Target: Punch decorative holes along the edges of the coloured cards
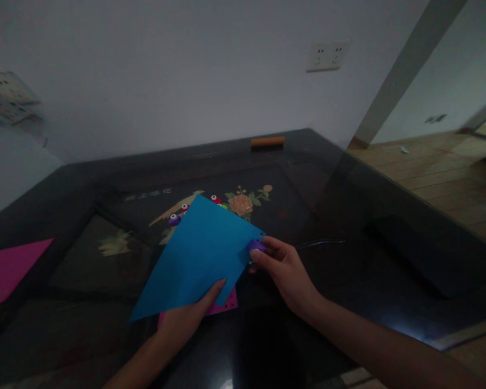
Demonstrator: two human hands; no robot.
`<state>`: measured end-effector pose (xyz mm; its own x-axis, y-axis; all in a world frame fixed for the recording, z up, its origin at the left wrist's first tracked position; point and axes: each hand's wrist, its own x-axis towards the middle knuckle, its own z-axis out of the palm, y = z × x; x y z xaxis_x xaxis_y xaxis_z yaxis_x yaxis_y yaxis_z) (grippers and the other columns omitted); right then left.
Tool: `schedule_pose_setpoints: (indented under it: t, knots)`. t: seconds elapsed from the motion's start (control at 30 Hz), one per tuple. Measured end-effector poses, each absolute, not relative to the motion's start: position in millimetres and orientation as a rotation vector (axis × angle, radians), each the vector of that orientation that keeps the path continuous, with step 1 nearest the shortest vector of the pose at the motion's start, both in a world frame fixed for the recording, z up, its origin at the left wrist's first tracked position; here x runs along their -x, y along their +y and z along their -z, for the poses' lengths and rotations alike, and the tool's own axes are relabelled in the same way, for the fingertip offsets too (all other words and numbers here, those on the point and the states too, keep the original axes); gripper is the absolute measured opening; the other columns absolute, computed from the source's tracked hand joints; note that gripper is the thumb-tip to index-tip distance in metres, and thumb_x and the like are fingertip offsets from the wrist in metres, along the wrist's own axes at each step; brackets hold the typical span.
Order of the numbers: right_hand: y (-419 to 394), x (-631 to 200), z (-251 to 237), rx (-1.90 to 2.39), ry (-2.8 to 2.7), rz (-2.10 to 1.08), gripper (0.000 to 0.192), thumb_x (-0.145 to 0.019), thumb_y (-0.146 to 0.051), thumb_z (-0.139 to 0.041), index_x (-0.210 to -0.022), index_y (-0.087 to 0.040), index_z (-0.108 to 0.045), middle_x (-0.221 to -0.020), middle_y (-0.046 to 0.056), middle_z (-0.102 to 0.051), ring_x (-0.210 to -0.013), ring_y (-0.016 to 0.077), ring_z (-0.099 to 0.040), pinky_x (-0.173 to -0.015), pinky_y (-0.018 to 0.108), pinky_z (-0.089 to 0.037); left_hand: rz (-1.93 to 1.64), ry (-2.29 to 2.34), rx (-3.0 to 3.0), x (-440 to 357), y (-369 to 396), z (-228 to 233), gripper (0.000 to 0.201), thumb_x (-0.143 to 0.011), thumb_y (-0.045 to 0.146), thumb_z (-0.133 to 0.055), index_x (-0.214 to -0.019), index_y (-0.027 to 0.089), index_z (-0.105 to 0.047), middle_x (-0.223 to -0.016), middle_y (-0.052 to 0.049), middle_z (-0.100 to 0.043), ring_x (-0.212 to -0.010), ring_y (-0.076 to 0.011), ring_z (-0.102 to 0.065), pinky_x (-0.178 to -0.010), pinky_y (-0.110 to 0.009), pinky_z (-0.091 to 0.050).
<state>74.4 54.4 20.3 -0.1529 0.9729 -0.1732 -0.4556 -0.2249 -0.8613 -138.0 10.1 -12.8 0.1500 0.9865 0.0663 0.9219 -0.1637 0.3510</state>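
My left hand (194, 313) holds a sheet of blue paper (206, 248) by its near edge, thumb on top. My right hand (285, 267) pinches a small purple paper punch (256, 247) at the blue sheet's right edge. Dark holes show along that edge beside the punch. Under the blue sheet a pink sheet (227, 303) sticks out, also with small holes near its corner. Just behind the blue paper sit several small rounded things with eye-like white spots, among them a purple one (174, 219) and a red one (216, 199), partly hidden.
The dark glossy table (328, 216) carries a printed flower pattern. Another pink sheet (12, 270) lies at the left edge. An orange-brown roll (268, 141) rests near the wall, and a dark flat object (417, 254) lies to the right. Wall sockets (327, 56) are above.
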Motion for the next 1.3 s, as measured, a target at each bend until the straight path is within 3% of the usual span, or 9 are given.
schedule_pose_setpoints:
  t: [0.37,0.83,1.1,1.2,1.3]
  knots:
    - [53.8,-75.7,-22.2,0.973,-0.835,-1.592,0.022,-0.065,-0.03,-0.075,-0.082,-0.018,-0.067,-0.07,-0.001,-0.062,-0.055,0.0082,-0.051,-0.053,0.022,-0.045,-0.406,1.84,-2.214,136.4,10.5,10.1,0.037,-0.077,0.023,-0.039,-0.097,0.026,-0.07,-0.103,-0.008,-0.07,-0.11,-0.0325,-0.056,-0.098,-0.054,-0.035]
    - [54.8,-76.9,-21.4,0.967,-0.875,-1.589,0.023,-0.065,-0.032,-0.075,-0.08,-0.017,-0.067,-0.068,-0.001,-0.06,-0.056,0.0086,-0.051,-0.054,0.022,-0.044,-0.367,1.875,-2.22,136.5,8.7,12.1,0.038,-0.081,0.032,-0.039,-0.104,0.024,-0.068,-0.096,-0.009,-0.072,-0.106,-0.0331,-0.059,-0.097,-0.054,-0.038]
    - [55.9,-77.1,-20.8,0.948,-0.901,-1.613,0.02,-0.067,-0.032,-0.073,-0.078,-0.016,-0.067,-0.065,-0.002,-0.058,-0.053,0.0082,-0.048,-0.051,0.022,-0.042,-0.306,1.865,-2.225,141.5,8.2,17.3,0.038,-0.082,0.028,-0.038,-0.1,0.022,-0.071,-0.099,-0.01,-0.071,-0.11,-0.0339,-0.057,-0.101,-0.058,-0.029]
    - [56.9,-78.2,-19.8,0.953,-0.913,-1.607,0.02,-0.067,-0.031,-0.074,-0.077,-0.017,-0.067,-0.066,-0.002,-0.058,-0.054,0.0083,-0.049,-0.051,0.022,-0.041,-0.388,1.86,-2.118,139.2,7.4,18.6,0.036,-0.081,0.028,-0.04,-0.096,0.022,-0.072,-0.102,-0.011,-0.07,-0.112,-0.0342,-0.055,-0.103,-0.059,-0.026]
    - [58.4,-80.0,-20.0,0.943,-0.936,-1.593,0.018,-0.068,-0.03,-0.073,-0.077,-0.017,-0.067,-0.066,-0.002,-0.059,-0.055,0.0085,-0.05,-0.053,0.023,-0.042,-0.502,1.864,-1.987,131.3,9.2,15.3,0.034,-0.081,0.036,-0.043,-0.098,0.023,-0.069,-0.102,-0.01,-0.07,-0.112,-0.0313,-0.056,-0.103,-0.055,-0.031]
